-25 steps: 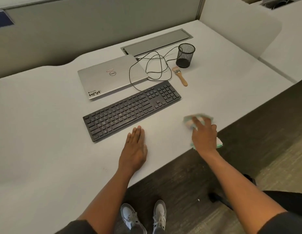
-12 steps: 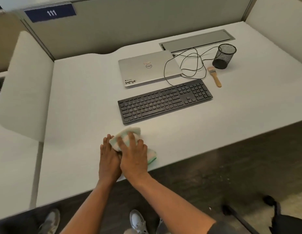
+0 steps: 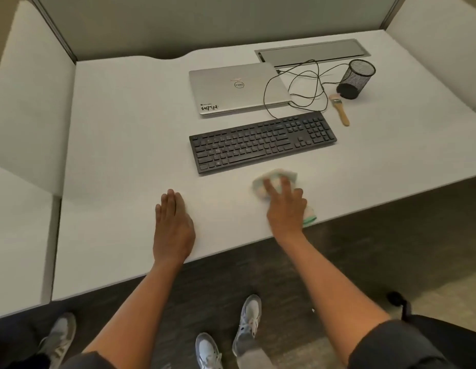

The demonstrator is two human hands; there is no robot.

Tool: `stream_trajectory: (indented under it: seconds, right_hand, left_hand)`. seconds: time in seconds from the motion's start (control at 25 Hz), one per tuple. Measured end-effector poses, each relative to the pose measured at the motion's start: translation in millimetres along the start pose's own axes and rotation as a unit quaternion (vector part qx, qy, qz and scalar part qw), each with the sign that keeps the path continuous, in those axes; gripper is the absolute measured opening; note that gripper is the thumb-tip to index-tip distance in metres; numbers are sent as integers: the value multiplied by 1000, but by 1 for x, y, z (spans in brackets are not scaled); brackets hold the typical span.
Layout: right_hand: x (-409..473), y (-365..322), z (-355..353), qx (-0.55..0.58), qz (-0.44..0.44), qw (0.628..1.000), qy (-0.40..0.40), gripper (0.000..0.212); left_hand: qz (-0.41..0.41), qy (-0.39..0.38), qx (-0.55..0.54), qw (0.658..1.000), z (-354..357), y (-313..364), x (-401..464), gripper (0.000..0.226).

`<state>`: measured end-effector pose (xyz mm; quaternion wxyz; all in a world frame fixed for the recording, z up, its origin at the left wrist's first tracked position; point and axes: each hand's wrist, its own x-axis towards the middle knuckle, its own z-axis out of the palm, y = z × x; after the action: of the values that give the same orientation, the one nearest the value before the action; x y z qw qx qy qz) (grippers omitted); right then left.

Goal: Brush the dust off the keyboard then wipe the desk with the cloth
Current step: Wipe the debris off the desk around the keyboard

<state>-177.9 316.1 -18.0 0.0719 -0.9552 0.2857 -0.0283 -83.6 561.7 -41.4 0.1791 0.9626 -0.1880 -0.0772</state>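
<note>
A black keyboard lies across the middle of the white desk. Just in front of its right half, a pale green and white cloth is bunched on the desk near the front edge. My right hand presses down on the cloth with straight, spread fingers; the cloth looks blurred. My left hand rests flat on the bare desk, apart from the cloth, in front of the keyboard's left end. A small wooden-handled brush lies to the right of the keyboard's far corner.
A closed silver laptop sits behind the keyboard, with a black cable looped beside it. A black mesh pen cup stands at the back right, near a grey cable tray lid. White partition panels flank the desk.
My right hand has slid the cloth rightward along the desk's front, away from my left hand. My left hand has let go of the cloth and now lies flat on the desk.
</note>
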Motion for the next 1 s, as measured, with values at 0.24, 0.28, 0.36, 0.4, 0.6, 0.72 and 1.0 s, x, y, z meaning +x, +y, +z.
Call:
stream_trajectory:
  seconds: [0.24,0.28,0.36,0.4,0.6,0.72,1.0]
  right_hand:
    - [17,23,-26,26,26,994,103,75]
    - [6,-5,-17,31,-13,993,113,76]
    - [-19,-57,7,31,-92,991,93,74]
    - [-27,-72,16,28,-117,990,75,71]
    - [-1,-3,12,-4,-29,998,55,65]
    - [16,91,-3,-39,105,993,49,70]
    - [18,212,-44,38,231,969,83,63]
  left_hand:
    - [-1,-4,5,1000,5,0,-1,59]
    - [0,-7,4,1000,4,0,-1,59]
    - [7,-9,5,1000,1,1,-1,59]
    - [15,-10,5,1000,2,3,0,59]
    - [100,-36,16,994,8,22,3,61]
    - [152,-53,10,987,17,47,9,61]
    - [194,-78,-21,978,38,120,30,59]
